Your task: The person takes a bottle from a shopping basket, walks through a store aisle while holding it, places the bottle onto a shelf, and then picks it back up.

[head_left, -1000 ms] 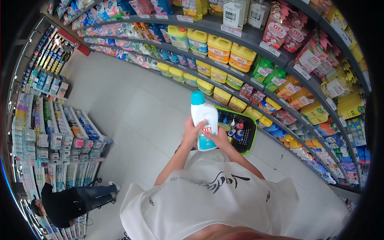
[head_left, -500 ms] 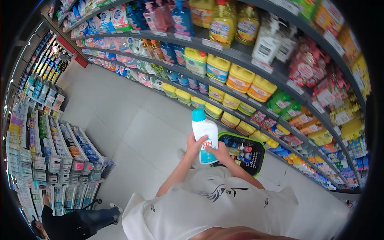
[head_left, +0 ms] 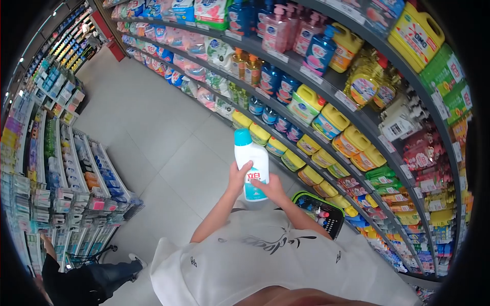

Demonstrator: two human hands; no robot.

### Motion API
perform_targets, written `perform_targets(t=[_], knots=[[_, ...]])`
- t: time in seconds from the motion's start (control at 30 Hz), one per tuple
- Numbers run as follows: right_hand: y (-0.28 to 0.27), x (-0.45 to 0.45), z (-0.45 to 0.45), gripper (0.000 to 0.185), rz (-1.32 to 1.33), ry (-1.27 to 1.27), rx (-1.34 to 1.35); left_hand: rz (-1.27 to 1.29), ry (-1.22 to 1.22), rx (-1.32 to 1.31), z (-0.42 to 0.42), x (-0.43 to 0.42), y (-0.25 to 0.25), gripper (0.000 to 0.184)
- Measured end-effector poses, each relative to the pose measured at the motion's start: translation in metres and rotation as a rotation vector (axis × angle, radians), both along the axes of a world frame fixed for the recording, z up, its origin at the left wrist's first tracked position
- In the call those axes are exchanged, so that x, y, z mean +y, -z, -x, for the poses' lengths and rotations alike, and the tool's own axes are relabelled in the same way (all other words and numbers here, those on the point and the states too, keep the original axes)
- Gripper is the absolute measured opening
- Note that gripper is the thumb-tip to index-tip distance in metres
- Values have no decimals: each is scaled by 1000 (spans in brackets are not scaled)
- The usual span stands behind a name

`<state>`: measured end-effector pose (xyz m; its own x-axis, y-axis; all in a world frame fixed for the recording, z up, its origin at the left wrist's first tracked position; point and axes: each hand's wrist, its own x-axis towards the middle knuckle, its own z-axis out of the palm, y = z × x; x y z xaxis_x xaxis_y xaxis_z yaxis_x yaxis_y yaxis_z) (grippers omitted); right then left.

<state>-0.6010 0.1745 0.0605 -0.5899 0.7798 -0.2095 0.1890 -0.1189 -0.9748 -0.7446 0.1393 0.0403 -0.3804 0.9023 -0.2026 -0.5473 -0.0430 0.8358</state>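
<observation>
A white bottle [head_left: 253, 159] with a teal cap and red lettering is held nearly upright in front of my chest. My left hand [head_left: 238, 175] is closed around its left side, the thumb lying across the front. On its lower right side my right hand [head_left: 271, 188] grips it, just beside the label. Behind and to the right of my right arm, a black basket [head_left: 334, 224] with a green rim stands on the floor, with several bottles inside. My forearm hides part of the basket.
Long shelves [head_left: 286, 66] of bottles and bags curve along the right and top. On the left stand racks [head_left: 76, 168] of small packaged goods. Another person [head_left: 76, 280] in dark clothes is at the lower left, one hand raised to a rack. Grey floor tiles [head_left: 173, 153] lie between.
The view has turned, so the shelves and the basket have shifted right and down in the picture. Both hands have kept their hold on the white bottle. The other person appears lower.
</observation>
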Motion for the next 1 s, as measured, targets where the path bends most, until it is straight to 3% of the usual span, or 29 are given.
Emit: perform_targets(t=[0.17,0.53,0.77,0.9,1.0], knots=[[5,10,41,36,-90,-73,28,-37,-84,-56,35,-1,-6,40],[27,47,84,36,44,-138,14,45,-122,-52,77,28,10,38],[49,126,121,34,74,-109,126,53,-56,68,118,111,-7,38],[14,182,143,35,165,-75,218,1,-30,183,139,168,-19,37],[17,221,157,35,191,-83,270,7,-13,238,152,206,-25,37]])
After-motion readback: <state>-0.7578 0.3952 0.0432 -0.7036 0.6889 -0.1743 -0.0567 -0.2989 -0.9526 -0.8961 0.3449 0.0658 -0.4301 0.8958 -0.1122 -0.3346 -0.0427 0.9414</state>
